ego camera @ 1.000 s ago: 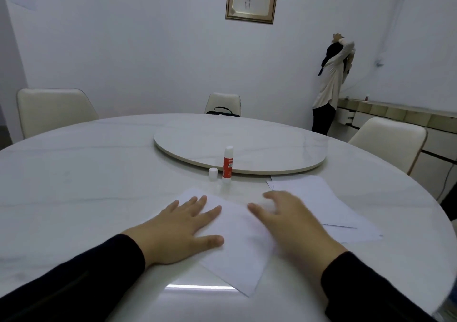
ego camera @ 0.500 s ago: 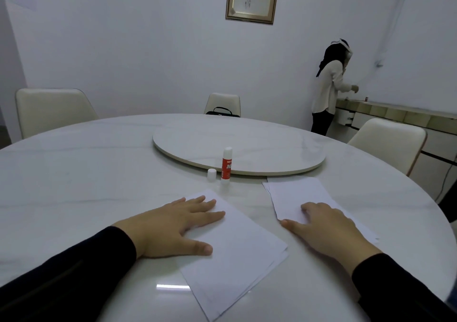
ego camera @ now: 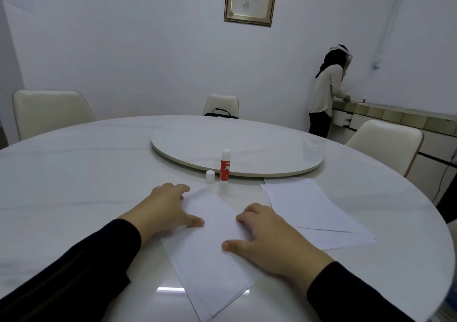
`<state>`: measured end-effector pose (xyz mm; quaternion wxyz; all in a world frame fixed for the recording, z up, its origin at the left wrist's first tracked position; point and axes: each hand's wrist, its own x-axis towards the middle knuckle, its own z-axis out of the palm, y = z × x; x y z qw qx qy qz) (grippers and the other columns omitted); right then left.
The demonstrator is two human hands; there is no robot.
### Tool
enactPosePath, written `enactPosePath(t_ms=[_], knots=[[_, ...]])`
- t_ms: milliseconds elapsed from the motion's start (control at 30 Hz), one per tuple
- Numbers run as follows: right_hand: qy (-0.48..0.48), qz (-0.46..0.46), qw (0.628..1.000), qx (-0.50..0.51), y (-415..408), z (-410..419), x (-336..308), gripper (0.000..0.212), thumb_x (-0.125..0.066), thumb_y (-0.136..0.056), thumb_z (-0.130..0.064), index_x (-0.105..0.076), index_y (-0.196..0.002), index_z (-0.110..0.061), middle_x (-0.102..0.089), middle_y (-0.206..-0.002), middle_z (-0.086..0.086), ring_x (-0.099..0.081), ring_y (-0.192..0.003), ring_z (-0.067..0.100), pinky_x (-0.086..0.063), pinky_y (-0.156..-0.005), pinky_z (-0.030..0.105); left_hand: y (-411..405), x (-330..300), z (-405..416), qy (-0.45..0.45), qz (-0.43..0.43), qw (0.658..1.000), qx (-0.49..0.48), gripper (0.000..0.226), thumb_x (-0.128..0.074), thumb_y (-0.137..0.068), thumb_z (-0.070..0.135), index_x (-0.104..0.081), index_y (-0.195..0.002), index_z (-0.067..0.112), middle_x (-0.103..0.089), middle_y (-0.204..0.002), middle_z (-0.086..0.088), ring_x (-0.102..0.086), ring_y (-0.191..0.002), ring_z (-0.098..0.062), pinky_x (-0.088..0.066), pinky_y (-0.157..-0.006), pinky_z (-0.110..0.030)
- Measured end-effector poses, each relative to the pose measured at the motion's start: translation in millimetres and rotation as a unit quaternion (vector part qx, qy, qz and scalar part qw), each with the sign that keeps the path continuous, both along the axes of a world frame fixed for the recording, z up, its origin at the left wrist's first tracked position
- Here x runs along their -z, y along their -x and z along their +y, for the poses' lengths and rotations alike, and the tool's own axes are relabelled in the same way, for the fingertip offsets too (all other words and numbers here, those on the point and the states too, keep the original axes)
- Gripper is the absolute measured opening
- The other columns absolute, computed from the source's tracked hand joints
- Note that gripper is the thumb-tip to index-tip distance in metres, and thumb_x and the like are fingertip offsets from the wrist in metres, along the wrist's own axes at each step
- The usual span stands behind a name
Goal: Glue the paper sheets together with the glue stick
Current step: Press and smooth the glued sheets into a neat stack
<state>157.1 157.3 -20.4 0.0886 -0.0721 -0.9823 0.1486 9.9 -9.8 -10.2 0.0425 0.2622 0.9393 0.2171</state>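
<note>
Head view: left hand (ego camera: 165,210) and right hand (ego camera: 268,240), fingers relaxed, press stacked paper sheets (ego camera: 210,252). Glue stick (ego camera: 225,167) stands uncapped, untouched, beyond; cap (ego camera: 210,176) beside. Spare sheets (ego camera: 311,210) right. Pressing underway, judging by the hands; further gluing likely remains.

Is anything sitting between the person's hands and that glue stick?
Nothing visible does. The glue stick stands upright just beyond the paper sheets that the left hand and right hand rest on. Its cap sits beside it, off the direct path.
</note>
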Motion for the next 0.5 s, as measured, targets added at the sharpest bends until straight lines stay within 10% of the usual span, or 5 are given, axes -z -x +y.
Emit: enactPosePath(t_ms=[167,500], knots=[[0.012,0.017,1.000,0.005,2,1,0,0.070,-0.055,-0.071,-0.071,-0.054,-0.122,-0.024,-0.046,-0.118,-0.010,-0.041,-0.113,0.009,-0.037,-0.096,0.026,7,-6,5,-0.016,-0.080,0.997,-0.014,0.057,-0.084,-0.055,0.045,-0.055,-0.099,0.026,-0.056,-0.108,0.002,-0.055,-0.097,-0.017,-0.050,-0.077,-0.030],[0.174,0.052,0.982,0.044,11,8,-1,0.052,-0.062,-0.075,-0.059,-0.055,-0.117,-0.028,-0.050,-0.102,-0.011,-0.050,-0.097,0.008,-0.040,-0.078,0.021,5,-2,18,-0.149,-0.009,0.988,0.036,0.010,-0.053,-0.092,0.022,-0.050,-0.083,0.026,-0.060,-0.088,0.007,-0.055,-0.080,-0.009,-0.041,-0.067,-0.022]])
